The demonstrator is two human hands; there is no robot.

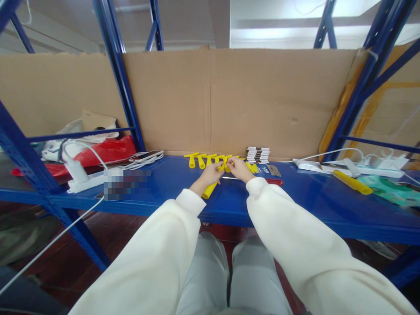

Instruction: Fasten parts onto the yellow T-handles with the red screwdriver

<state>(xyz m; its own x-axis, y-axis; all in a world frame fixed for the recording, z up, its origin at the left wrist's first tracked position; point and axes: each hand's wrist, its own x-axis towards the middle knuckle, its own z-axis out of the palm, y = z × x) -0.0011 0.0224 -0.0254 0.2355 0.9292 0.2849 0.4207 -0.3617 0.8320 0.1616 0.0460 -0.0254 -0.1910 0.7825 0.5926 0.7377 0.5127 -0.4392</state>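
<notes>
My left hand (pixel 211 175) grips a yellow plastic scraper handle (pixel 210 190) whose lower end sticks out below my wrist. My right hand (pixel 240 169) pinches the top end of the same scraper, fingertips meeting my left ones. Both hands rest over the blue metal shelf (pixel 295 201). Behind them lies a row of several more yellow scrapers (pixel 200 159). A stack of small white blade packs (pixel 258 155) stands just right of the row. A loose metal blade (pixel 273 170) and a thin red strip (pixel 274 181) lie by my right wrist.
A cardboard sheet (pixel 229 96) backs the shelf. At left are a white power strip with a plug (pixel 77 177), a phone (pixel 146 155) and red plastic bags (pixel 105 151). At right lie white chargers and cables (pixel 328 166), a yellow-handled tool (pixel 352 182) and a green packet (pixel 390 189).
</notes>
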